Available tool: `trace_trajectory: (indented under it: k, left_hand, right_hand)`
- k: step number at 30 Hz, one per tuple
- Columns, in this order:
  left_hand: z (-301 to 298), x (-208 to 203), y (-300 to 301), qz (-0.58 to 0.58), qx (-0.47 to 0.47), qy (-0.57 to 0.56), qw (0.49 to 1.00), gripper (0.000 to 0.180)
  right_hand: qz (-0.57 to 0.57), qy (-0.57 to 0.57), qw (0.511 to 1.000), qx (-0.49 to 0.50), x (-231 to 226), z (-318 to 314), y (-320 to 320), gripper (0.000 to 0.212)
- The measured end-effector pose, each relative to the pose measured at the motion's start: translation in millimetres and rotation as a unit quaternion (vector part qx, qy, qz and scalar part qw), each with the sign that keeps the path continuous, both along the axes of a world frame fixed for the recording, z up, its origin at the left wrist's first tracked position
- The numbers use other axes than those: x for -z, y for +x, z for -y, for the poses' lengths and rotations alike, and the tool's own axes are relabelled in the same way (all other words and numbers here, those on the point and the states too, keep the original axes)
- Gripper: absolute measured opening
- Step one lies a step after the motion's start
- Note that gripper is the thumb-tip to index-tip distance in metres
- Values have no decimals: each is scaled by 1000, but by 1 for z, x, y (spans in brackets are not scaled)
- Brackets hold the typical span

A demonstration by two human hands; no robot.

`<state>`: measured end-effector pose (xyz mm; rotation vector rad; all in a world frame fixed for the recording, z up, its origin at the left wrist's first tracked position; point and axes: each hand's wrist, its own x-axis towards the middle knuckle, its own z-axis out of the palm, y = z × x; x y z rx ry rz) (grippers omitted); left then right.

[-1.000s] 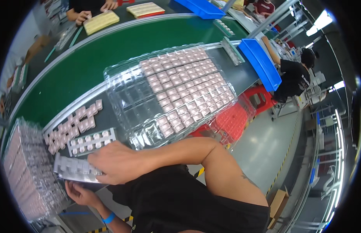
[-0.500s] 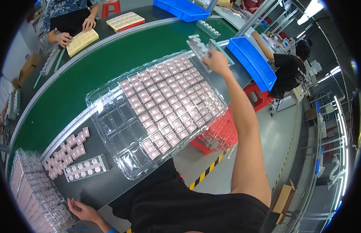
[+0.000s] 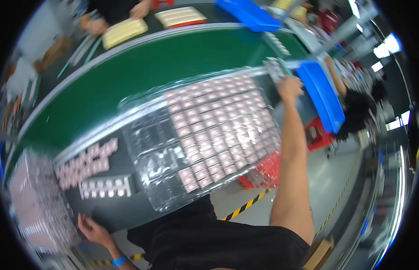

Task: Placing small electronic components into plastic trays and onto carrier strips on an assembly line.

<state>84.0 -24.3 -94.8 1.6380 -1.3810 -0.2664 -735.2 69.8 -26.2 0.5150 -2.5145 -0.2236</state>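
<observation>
Blurred by motion, my right hand [image 3: 289, 88] reaches to the far right of the bench. It seems closed on the near end of a grey metal holder [image 3: 273, 68], beside a thin green strip [image 3: 285, 67]. My left hand [image 3: 93, 230] is empty, its fingers loosely apart at the bench's front edge. Between my hands lies a clear plastic blister tray [image 3: 157, 191]. Rows of small pink parts [image 3: 209, 130] fill its right side; the left columns are bare. Near my left hand is another holder [image 3: 106, 188] with two rows of white pieces, and loose pink parts [image 3: 85, 166] behind it.
Stacked filled trays [image 3: 38, 202] stand at the left. Beyond the bench runs a green conveyor belt [image 3: 106, 85]. A blue bin [image 3: 322, 96] sits on the right, near a red stool [image 3: 318, 135]. Across the belt, another person's hands touch a cream tray [image 3: 124, 33].
My right hand has moved the grey holder rightward, up to the green strip. My left hand stays at the bench edge. The whole view has shifted, so the scene sits farther right.
</observation>
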Motion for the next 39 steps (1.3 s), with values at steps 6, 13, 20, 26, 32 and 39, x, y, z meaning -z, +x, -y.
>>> trace_trajectory:
  k: [6,13,20,26,32,39]
  left_hand:
    - [13,-10,-30,22,22,-32,999,28]
    - [7,-25,-40,31,76,-71,994,30]
    - [21,-46,-58,0,137,-51,989,41]
    - [26,-51,-67,63,153,-63,984,32]
    - [2,-49,-82,-194,194,144,951,14]
    - [7,-58,-70,-321,215,276,880,25]
  right_hand:
    - [29,29,997,67,13,-36,-67,39]
    - [123,-126,957,-229,-24,59,21,45]
    - [459,-101,697,-541,-77,115,390,43]
    - [504,45,591,-628,-52,116,494,60]
    - [585,67,569,-574,-52,115,517,42]
    - [779,63,453,-429,-29,106,523,30]
